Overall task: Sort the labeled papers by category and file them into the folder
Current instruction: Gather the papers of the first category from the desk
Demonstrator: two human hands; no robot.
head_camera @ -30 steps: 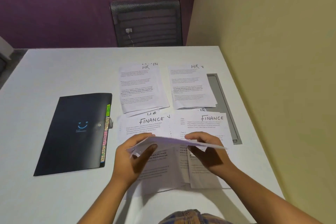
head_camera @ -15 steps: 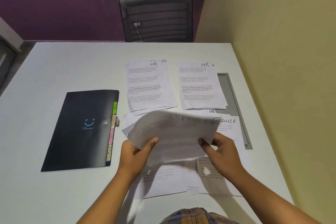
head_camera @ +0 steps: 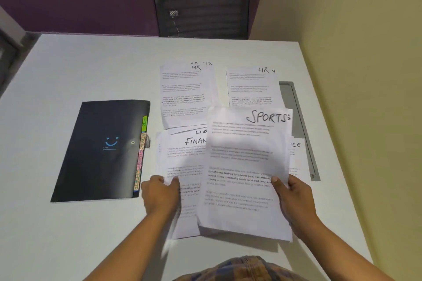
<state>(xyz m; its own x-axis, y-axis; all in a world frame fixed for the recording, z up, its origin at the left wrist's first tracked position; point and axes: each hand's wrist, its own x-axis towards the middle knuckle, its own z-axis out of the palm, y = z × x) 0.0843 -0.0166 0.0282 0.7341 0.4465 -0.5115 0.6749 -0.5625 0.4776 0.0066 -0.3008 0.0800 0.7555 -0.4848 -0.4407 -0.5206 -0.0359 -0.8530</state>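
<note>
My right hand (head_camera: 294, 203) holds a stack of sheets headed SPORTS (head_camera: 246, 166) by its right edge, just above the table. My left hand (head_camera: 159, 196) rests on the lower left of a FINANCE sheet (head_camera: 180, 159), fingers curled at its edge. A second FINANCE sheet (head_camera: 296, 157) peeks out on the right under the stack. Two piles headed HR lie farther back, one on the left (head_camera: 185, 96) and one on the right (head_camera: 251, 86). A black closed folder (head_camera: 102, 153) with coloured index tabs (head_camera: 140, 155) lies flat to the left.
The white table (head_camera: 80, 70) has a grey cable slot (head_camera: 299, 125) along its right side by the yellow wall. A black mesh chair (head_camera: 201, 4) stands behind the far edge. A checked garment shows at the bottom edge.
The stack was lifted and turned over between both hands, and its SPORTS heading now faces up. My left hand let go of it and moved left onto the FINANCE sheet.
</note>
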